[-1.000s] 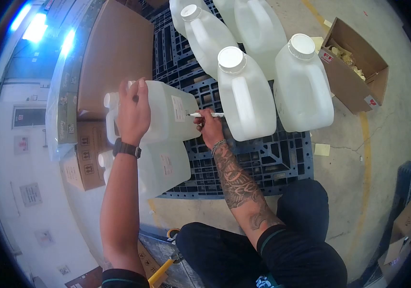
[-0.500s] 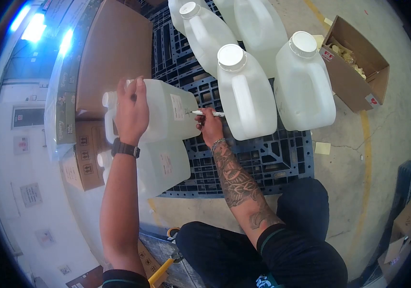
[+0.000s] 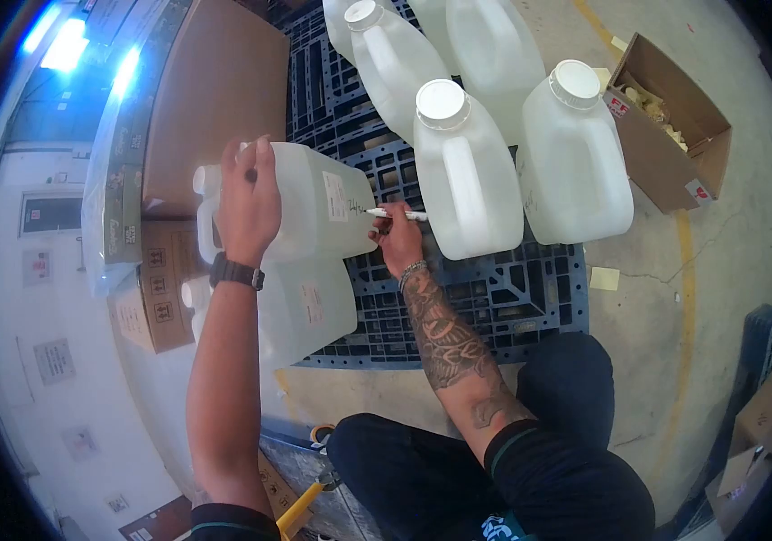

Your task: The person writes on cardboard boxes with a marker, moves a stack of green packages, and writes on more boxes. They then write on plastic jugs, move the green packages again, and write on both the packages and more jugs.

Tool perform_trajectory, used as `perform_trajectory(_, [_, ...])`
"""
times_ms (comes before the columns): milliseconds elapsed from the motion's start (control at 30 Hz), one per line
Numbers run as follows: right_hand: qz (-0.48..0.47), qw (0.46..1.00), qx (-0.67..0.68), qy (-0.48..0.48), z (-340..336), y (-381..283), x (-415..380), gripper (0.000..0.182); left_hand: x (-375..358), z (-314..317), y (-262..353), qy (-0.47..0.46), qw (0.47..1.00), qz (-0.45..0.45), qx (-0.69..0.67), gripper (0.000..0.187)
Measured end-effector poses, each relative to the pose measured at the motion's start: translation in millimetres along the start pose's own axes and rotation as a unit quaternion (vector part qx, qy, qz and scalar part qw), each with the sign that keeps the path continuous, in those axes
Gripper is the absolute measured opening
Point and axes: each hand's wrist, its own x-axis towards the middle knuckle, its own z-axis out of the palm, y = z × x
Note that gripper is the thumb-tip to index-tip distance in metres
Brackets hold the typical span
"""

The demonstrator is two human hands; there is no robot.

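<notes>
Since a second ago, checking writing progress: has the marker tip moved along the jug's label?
Yes. The marker tip has travelled from the label's right edge outward, toward the upright jug, leaving handwriting behind it. The left hand holds the tipped jug.

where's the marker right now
In the head view, just left of centre: the marker is in the right hand, its tip at the label on the jug lying on its side, which the left hand steadies.
</notes>
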Motion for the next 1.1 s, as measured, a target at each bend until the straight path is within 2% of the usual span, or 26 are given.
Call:
perform_trajectory(100, [-0.062,0.989,-0.137,-0.008,-6.1,10.2,-31.6,0.019,-1.2,-0.7,-0.2,0.017,1.0,0.004,-0.021,0.055])
perform_trajectory(200, [-0.212,0.935,-0.282,-0.042,-0.7,2.1,-112.5,0.023,-3.8,-4.1,5.5,0.037,0.995,-0.016,-0.086,0.057])
perform_trajectory(233, [-0.229,0.928,-0.288,-0.055,5.1,-12.2,-145.1,0.024,-3.9,-3.7,3.4,0.07,0.994,0.01,-0.089,0.052])
perform_trajectory(267, [-0.291,0.905,-0.303,-0.067,17.0,-32.2,-174.8,0.021,-4.3,-2.1,-1.9,0.106,0.99,0.033,-0.09,0.048])
perform_trajectory(333, [-0.457,0.797,-0.392,-0.051,37.2,-78.1,-216.8,0.019,-12.1,-2.4,-9.5,0.165,0.975,0.054,-0.136,0.041])
perform_trajectory(367, [-0.587,0.669,-0.453,-0.049,44.9,-111.4,-223.5,0.021,-15.8,-4.0,-9.4,0.189,0.964,0.057,-0.18,0.037])
perform_trajectory(400, [-0.628,0.604,-0.491,-0.012,57.3,-144.1,-236.7,0.025,-19.1,-7.9,-9.2,0.216,0.949,0.061,-0.221,0.033])
perform_trajectory(433, [-0.689,0.526,-0.498,0.028,66.3,-172.2,-233.8,0.027,-22.7,-11.7,-9.5,0.256,0.942,0.089,-0.197,0.031])
perform_trajectory(467, [-0.703,0.497,-0.508,0.03,81.0,-201.7,-236.5,0.032,-28.6,-12.7,-7.7,0.292,0.933,0.118,-0.172,0.029])
perform_trajectory(500, [-0.705,0.444,-0.553,0.02,90.2,-230.5,-237.9,0.035,-34.1,-11.3,-4.0,0.328,0.922,0.147,-0.145,0.026])
perform_trajectory(533, [-0.705,0.387,-0.594,0.016,99.5,-258.4,-238.5,0.039,-44.1,-4.1,2.3,0.365,0.906,0.121,-0.177,0.026])
perform_trajectory(567, [-0.698,0.363,-0.617,0.009,103.5,-282.2,-235.2,0.04,-62.3,9.6,10.7,0.396,0.889,0.093,-0.21,0.027])
perform_trajectory(633, [-0.667,0.322,-0.672,0.005,94.1,-314.9,-220.2,0.043,-116.6,45.9,29.4,0.435,0.852,-0.062,-0.286,0.031])
perform_trajectory(667, [-0.638,0.295,-0.711,0.021,89.8,-322.6,-213.9,0.045,-141.6,71.1,37.5,0.432,0.793,-0.183,-0.388,0.04])
perform_trajectory(700, [-0.621,0.336,-0.708,0.011,84.3,-323.7,-202.0,0.046,-158.4,96.3,40.7,0.414,0.714,-0.299,-0.479,0.049])
perform_trajectory(767, [-0.575,0.421,-0.702,-0.006,68.0,-322.3,-180.6,0.047,-178.0,143.1,18.4,0.339,0.63,-0.377,-0.589,0.056])
perform_trajectory(800, [-0.593,0.42,-0.686,-0.023,68.2,-322.9,-179.2,0.046,-178.2,155.2,9.1,0.298,0.58,-0.411,-0.637,0.059])
perform_trajectory(900, [-0.563,0.51,-0.649,-0.03,68.4,-317.9,-178.5,0.042,-156.3,137.9,1.8,0.167,0.542,-0.415,-0.712,0.075])
perform_trajectory(933, [-0.572,0.499,-0.649,-0.041,66.6,-317.8,-176.4,0.04,-147.9,144.2,-2.8,0.14,0.558,-0.393,-0.717,0.081])
perform_trajectory(1033, [-0.549,0.538,-0.638,-0.05,67.3,-316.9,-176.9,0.04,-140.6,165.9,-3.2,0.161,0.578,-0.405,-0.69,0.076])
perform_trajectory(1100, [-0.566,0.521,-0.636,-0.055,65.5,-317.1,-170.8,0.04,-120.6,172.7,-7.6,0.151,0.584,-0.389,-0.696,0.075])
